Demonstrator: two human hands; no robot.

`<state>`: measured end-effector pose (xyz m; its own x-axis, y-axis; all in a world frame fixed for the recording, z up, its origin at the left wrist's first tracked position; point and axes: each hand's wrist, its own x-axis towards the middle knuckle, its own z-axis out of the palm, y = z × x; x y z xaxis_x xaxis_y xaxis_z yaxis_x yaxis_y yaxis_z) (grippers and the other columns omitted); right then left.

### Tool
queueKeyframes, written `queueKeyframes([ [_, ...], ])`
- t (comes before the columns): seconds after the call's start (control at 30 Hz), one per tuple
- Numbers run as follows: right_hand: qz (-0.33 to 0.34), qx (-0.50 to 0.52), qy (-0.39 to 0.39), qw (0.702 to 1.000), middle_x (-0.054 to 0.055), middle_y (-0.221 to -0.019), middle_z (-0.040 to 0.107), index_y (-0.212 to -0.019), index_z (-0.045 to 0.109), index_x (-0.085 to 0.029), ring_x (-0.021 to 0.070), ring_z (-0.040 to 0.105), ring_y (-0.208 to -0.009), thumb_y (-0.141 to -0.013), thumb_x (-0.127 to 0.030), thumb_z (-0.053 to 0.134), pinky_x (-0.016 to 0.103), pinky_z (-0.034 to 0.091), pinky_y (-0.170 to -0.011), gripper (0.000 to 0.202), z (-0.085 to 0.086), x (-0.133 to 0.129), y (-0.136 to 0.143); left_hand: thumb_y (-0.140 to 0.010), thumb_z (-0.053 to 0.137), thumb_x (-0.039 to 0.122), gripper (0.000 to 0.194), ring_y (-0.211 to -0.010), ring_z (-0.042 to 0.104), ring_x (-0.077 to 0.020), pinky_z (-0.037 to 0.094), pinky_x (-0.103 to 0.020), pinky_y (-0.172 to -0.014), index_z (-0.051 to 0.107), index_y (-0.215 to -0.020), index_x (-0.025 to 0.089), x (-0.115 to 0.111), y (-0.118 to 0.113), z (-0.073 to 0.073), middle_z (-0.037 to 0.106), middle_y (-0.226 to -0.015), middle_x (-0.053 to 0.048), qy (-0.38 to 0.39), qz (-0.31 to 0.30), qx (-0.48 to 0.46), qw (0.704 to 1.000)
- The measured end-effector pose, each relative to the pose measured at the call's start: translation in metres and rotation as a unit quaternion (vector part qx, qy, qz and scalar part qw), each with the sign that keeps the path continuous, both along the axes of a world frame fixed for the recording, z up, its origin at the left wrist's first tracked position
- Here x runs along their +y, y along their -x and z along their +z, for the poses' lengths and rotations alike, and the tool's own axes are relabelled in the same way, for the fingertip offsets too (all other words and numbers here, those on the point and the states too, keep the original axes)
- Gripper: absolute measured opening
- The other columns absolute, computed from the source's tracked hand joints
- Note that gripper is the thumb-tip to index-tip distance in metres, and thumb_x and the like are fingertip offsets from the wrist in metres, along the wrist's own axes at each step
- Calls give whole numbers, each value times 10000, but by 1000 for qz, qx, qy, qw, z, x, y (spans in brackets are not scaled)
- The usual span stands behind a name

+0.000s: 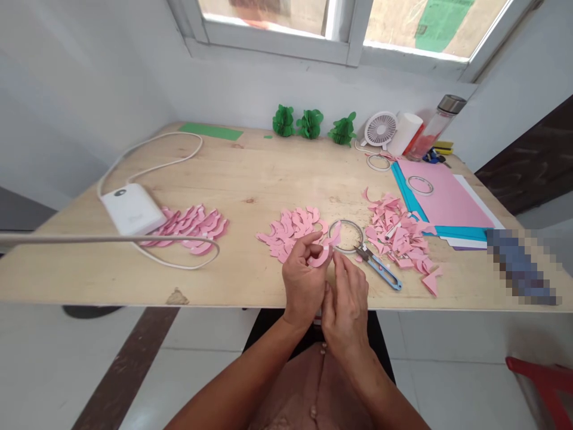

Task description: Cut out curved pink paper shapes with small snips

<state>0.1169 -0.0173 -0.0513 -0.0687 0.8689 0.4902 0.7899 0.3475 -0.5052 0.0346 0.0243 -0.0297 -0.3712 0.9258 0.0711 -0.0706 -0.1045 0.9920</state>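
My left hand [304,280] pinches a curved pink paper piece [320,258] just above the front edge of the wooden table [250,179]. My right hand [347,304] is pressed against the left one, its fingertips touching the lower end of the same piece. Just beyond lie a pile of cut pink petal shapes [292,230], a clear tape ring [347,235] and blue-handled thread snips [380,269]. A second pile of pink petals [192,224] sits at the left and pink offcuts [398,230] at the right.
A white power bank [132,209] with a looping cable lies at the left. Pink, blue and white paper sheets [443,200] are stacked at the right. Three green paper balls [310,123], a small fan [379,128] and a bottle [436,126] stand at the back.
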Motion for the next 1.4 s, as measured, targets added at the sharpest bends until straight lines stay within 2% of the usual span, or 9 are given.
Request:
queueKeyframes([
  [0.17, 8, 124, 58, 991, 145, -1254, 532, -1339, 409, -182, 258, 477, -1159, -886, -202, 410, 494, 411, -940, 454, -1, 3, -7, -664, 723, 202, 333, -587, 524, -91, 436, -209, -652, 641, -985, 167, 5, 1, 9, 559, -586, 52, 45, -25, -134, 990],
  [0.27, 17, 253, 104, 962, 124, -1169, 596, -1235, 521, -190, 218, 562, -1063, -886, -246, 450, 414, 468, -895, 360, 1, 6, -11, -646, 734, 195, 338, -560, 526, -81, 438, -210, -647, 636, -966, 144, 4, 1, 16, 587, -579, 46, 71, -44, -192, 978],
  [0.4, 3, 368, 143, 919, 90, -990, 672, -1032, 627, -167, 193, 625, -912, -868, -296, 506, 340, 501, -794, 241, 9, 12, -15, -643, 742, 186, 349, -551, 527, -71, 433, -198, -645, 638, -973, 139, 1, 0, 22, 598, -568, 51, 77, -46, -203, 975],
  [0.57, 2, 401, 185, 897, 43, -794, 674, -867, 657, -160, 175, 615, -787, -844, -352, 545, 299, 474, -728, 223, 17, 16, -14, -657, 740, 212, 342, -550, 546, -81, 452, -205, -633, 634, -978, 159, -3, -2, 19, 614, -590, 45, 65, -53, -173, 981],
  [0.73, -13, 427, 182, 886, 17, -688, 634, -744, 640, -154, 148, 564, -679, -805, -360, 594, 271, 443, -665, 220, 17, 21, -11, -696, 717, 215, 318, -711, 628, -131, 474, -231, -722, 649, -1005, 182, -11, -2, 14, 676, -723, -2, 24, -56, -70, 996],
  [0.83, -27, 454, 179, 873, -4, -638, 586, -701, 621, -154, 122, 508, -610, -793, -347, 598, 243, 412, -599, 215, 18, 23, -10, -694, 716, 211, 305, -756, 640, -139, 472, -225, -735, 666, -994, 202, -14, -2, 12, 694, -787, -12, 13, -59, -44, 997],
  [0.97, -25, 498, 176, 849, -21, -579, 524, -627, 567, -165, 116, 468, -579, -782, -341, 592, 236, 391, -575, 236, 19, 23, -10, -713, 696, 223, 289, -728, 633, -133, 468, -217, -704, 657, -998, 194, -12, -3, 10, 687, -760, -9, 29, -68, -61, 995],
  [1.13, 1, 535, 193, 822, -4, -615, 550, -634, 571, -163, 122, 485, -597, -805, -383, 565, 249, 407, -601, 279, 18, 23, -10, -704, 703, 228, 279, -650, 603, -116, 464, -218, -681, 641, -972, 177, -9, -3, 12, 665, -682, 10, 39, -75, -109, 990],
  [1.4, -9, 516, 199, 833, -23, -640, 570, -709, 610, -171, 112, 502, -625, -771, -328, 632, 224, 402, -607, 170, 18, 22, -9, -701, 695, 227, 283, -694, 609, -137, 474, -235, -685, 641, -973, 172, -7, -2, 8, 654, -700, -4, 42, -88, -118, 988],
])
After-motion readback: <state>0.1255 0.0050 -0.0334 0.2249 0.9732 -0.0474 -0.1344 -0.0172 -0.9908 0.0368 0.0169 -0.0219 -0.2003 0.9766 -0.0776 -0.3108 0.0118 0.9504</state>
